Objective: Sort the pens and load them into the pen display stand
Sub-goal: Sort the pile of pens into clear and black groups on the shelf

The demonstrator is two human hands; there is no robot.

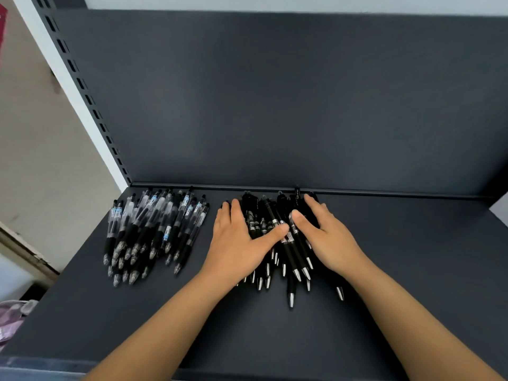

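Lying flat and unclenched, left hand [239, 239] and right hand [328, 237] press black pens [272, 215] by the shelf [412, 257] rear edge.

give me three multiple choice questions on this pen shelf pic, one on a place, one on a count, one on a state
1. Where is the pile of clear pens?
A) left of the black pens
B) right of them
C) stacked on them

2. How many separate pen piles lie on the shelf?
A) one
B) two
C) four

3. What are the left hand and right hand doing?
A) each lifting one pen
B) hanging in the air as fists
C) lying flat on the black pens, fingers straight

Answers:
1 A, bare shelf separates the clear pile from the black one on its right.
2 B, one clear pile and one black pile.
3 C, both palms rest on the black pile.
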